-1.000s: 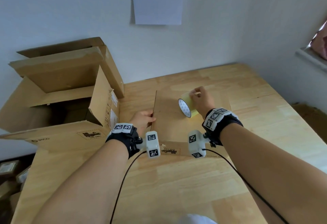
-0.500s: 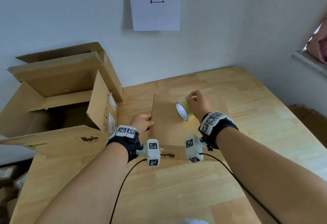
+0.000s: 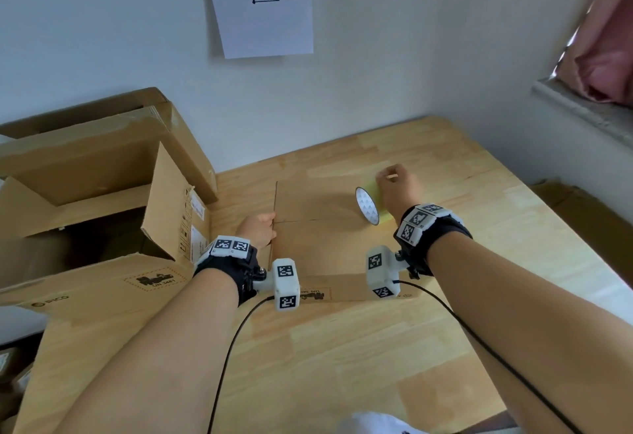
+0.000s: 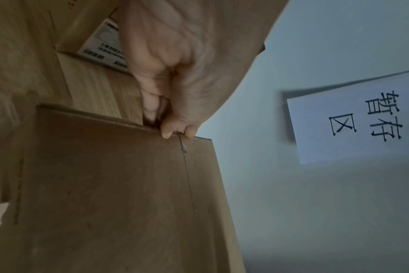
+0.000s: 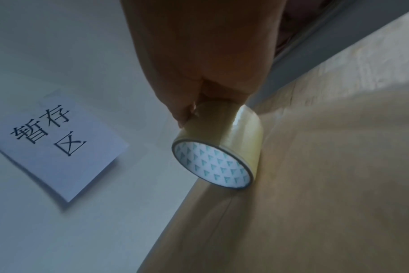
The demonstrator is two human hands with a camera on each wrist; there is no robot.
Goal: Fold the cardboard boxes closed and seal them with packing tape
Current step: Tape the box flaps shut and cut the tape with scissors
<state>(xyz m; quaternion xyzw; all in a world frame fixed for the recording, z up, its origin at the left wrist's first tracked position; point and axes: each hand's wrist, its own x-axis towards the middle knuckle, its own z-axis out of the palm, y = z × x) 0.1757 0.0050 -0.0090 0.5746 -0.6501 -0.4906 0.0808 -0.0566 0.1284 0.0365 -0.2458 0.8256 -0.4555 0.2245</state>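
A closed flat cardboard box (image 3: 322,245) lies mid-table, its centre seam (image 4: 187,177) running left to right. My left hand (image 3: 258,233) grips the box's left edge right at the seam, with the thumb against the side and the fingertips (image 4: 175,130) curled over the top edge. A roll of clear packing tape (image 3: 368,205) stands on its rim on the box top near the seam's right part. My right hand (image 3: 394,187) holds the roll (image 5: 222,151) from above, fingers (image 5: 187,110) curled round it. Any tape laid on the seam is too clear to make out.
A large open cardboard box (image 3: 102,221) with raised flaps fills the table's left side, close to my left wrist. The wooden table (image 3: 342,348) runs to the wall, where a paper sign (image 3: 263,1) hangs. A window sill (image 3: 582,108) juts out at the right.
My right hand has carried the tape roll to the right across the box top, away from the left edge. My left hand has stayed at that edge. My head has tilted slightly.
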